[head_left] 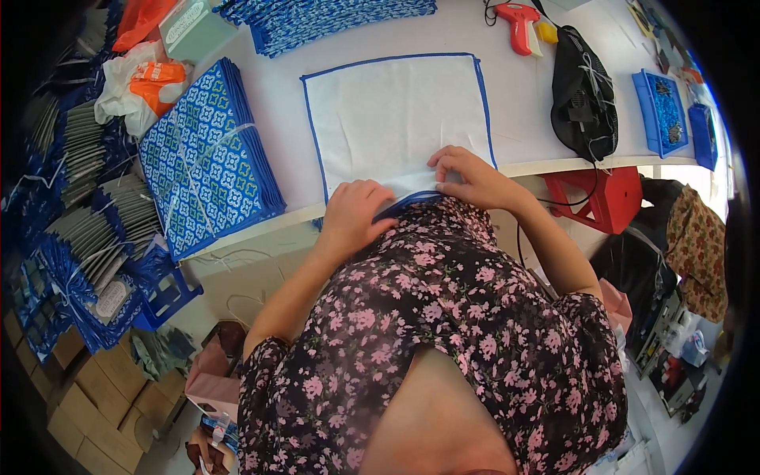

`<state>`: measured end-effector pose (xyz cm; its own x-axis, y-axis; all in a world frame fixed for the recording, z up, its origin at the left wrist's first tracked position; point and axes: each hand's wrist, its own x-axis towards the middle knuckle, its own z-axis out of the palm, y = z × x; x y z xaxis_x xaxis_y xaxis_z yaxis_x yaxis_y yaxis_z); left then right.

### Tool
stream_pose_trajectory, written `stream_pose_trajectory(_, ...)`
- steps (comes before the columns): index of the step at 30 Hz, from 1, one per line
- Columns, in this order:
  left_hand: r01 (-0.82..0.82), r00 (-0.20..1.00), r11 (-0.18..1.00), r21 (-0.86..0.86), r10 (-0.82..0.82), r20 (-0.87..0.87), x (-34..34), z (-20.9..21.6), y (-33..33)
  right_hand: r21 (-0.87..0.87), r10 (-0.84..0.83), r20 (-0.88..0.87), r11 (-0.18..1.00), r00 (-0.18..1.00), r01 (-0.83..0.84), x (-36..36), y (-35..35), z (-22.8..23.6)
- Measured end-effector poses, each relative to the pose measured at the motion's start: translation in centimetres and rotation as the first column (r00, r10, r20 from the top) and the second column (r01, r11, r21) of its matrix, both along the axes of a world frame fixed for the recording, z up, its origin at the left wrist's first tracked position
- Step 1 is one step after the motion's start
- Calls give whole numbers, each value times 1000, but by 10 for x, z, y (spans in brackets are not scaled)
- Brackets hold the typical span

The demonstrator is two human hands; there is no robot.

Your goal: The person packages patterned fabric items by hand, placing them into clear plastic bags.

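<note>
A white rectangular cloth (pixel 396 111) with blue edging lies spread on the white table in front of me. Its near edge sags over the table's front edge against my floral dress. My left hand (pixel 356 210) rests on the near left part of the cloth, thumb spread away from its fingers, blue edging showing between. At the near right, my right hand (pixel 473 180) has its fingers curled toward the thumb in a pinch at the cloth's edge. Exactly how much fabric it grips is partly hidden.
Left stands a tied stack of blue patterned fabric (pixel 210 150); another blue stack (pixel 340 20) lies at the back. A red tag gun (pixel 518 28), black mesh bag (pixel 584 95) and blue basket (pixel 661 111) sit right. A red stool (pixel 598 198) stands beneath the table's right side.
</note>
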<state>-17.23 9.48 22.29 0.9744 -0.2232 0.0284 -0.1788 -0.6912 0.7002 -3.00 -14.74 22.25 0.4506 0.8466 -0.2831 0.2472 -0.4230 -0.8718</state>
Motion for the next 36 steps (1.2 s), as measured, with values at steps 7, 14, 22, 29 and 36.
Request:
stream_pose_trajectory(7,-65,998,998,-14,65,-9,7,-6,-6,9,7,104,1000,995,-8,-2,-7,-8)
stream_pose_trajectory(14,-146,989,987,-66,148,22,12,-17,-18,5,23,243,1000,970,-25,-6,-5,-2)
stream_pose_trajectory(22,-180,983,982,-64,181,21,19,2,-25,-104,66,631,995,773,0,-35,24,5)
stream_pose_trajectory(29,-34,999,999,-19,33,-31,17,7,4,-154,-18,534,981,846,119,-18,-20,25)
stream_pose_trajectory(36,-297,954,922,-248,276,-115,12,-8,43,-45,-282,232,953,931,300,16,-62,21)
